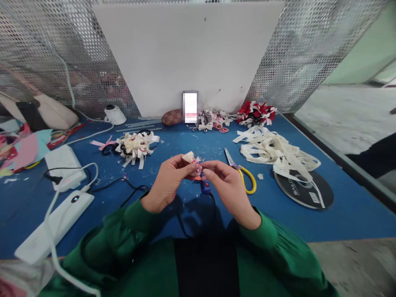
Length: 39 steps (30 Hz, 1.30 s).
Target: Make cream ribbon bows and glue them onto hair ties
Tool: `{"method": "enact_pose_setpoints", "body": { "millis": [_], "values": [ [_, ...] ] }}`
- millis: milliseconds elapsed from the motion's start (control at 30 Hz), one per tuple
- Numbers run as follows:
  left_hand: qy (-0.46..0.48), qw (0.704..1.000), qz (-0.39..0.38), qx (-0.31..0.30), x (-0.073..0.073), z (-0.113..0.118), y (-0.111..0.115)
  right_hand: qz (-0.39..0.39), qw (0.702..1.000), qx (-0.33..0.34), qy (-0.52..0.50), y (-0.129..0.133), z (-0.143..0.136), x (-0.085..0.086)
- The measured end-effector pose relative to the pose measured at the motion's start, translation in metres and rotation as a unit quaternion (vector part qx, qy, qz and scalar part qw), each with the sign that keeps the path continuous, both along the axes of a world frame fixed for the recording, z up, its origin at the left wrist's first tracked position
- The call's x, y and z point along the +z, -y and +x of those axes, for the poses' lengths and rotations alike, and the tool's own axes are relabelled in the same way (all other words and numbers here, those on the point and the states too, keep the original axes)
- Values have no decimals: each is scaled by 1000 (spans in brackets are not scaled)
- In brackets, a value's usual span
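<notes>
The left hand is pinching a small, soft, folded cream fabric piece above the middle of the table, its grip clamping the cloth beside a thin, round pink band. The right hand is meeting the piece from the right, thumb and forefinger lying close together; whether this grip is holding anything, one cannot tell. The scuffed blue surface is stretching between the hands and the far white board, while the near edge is running close to the person's body. A blue tool with a red switch is lying under the hands, its black cord trailing nearer. Yellow-handled scissors are resting just right of the right hand. Farther right, loose cream ribbon is overlapping a flat black disc; left, frayed cream bows are heaping beyond a glossy white power bank.
</notes>
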<state>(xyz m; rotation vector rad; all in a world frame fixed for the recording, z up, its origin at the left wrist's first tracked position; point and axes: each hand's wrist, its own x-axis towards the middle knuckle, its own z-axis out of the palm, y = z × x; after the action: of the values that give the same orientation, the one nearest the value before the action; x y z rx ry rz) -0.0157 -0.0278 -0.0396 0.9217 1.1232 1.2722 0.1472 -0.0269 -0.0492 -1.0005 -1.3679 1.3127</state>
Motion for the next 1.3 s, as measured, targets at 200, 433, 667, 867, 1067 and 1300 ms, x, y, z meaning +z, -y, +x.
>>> {"method": "enact_pose_setpoints", "body": {
  "millis": [200, 433, 667, 867, 1067, 1300],
  "values": [
    [-9, 1000, -11, -24, -6, -1, 5, -4, 1000, -1, 15, 3, -10, -9],
    [65, 994, -67, -56, -6, -4, 6, -24, 999, -26, -9, 3, -6, -15],
    [1, 997, -57, -56, -9, 0, 6, -20, 1000, -21, 4, 5, -5, -16],
    [-158, 986, 13, -46, 0, -2, 10, -1, 998, -63, 3, 3, 0, -17],
    [-310, 939, 58, -134, 3, -4, 12, 117, 990, -9, 78, 0, 6, -15],
    [-181, 975, 40, -120, 2, -4, 11, 27, 997, -69, -4, 0, 3, -16]
  ]
}}
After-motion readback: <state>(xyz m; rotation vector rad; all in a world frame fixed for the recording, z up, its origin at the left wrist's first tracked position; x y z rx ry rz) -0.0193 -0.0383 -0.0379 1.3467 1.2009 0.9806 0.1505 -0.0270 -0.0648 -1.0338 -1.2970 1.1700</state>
